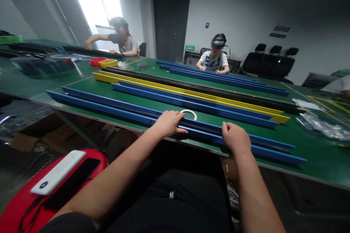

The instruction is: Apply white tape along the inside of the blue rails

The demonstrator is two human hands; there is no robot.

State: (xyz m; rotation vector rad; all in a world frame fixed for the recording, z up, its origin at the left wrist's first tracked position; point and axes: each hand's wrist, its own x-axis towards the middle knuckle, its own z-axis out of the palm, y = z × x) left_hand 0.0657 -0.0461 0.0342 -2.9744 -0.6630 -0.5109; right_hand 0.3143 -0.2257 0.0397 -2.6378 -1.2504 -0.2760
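Along the table's near edge lies a long blue channel strip (pixel 109 110) with raised side walls and a dark groove. My left hand (pixel 170 123) lies across it near the middle, fingers bent over the far wall and thumb against the near side. Farther right, my right hand (pixel 236 137) is closed at the same strip, its fingertips curled in at the groove; whether something small is pinched there is hidden. Just beyond my left hand a white tape roll (pixel 189 113) lies flat, partly hidden by the strip.
Beyond lie another blue strip (pixel 191 105), a yellow strip (pixel 164 89) and a black strip (pixel 153 80). Two people sit across the green table (pixel 90 93). Clear plastic bags (pixel 325 125) lie right. A red stool (pixel 93 154) with a white device (pixel 60 171) stands at lower left.
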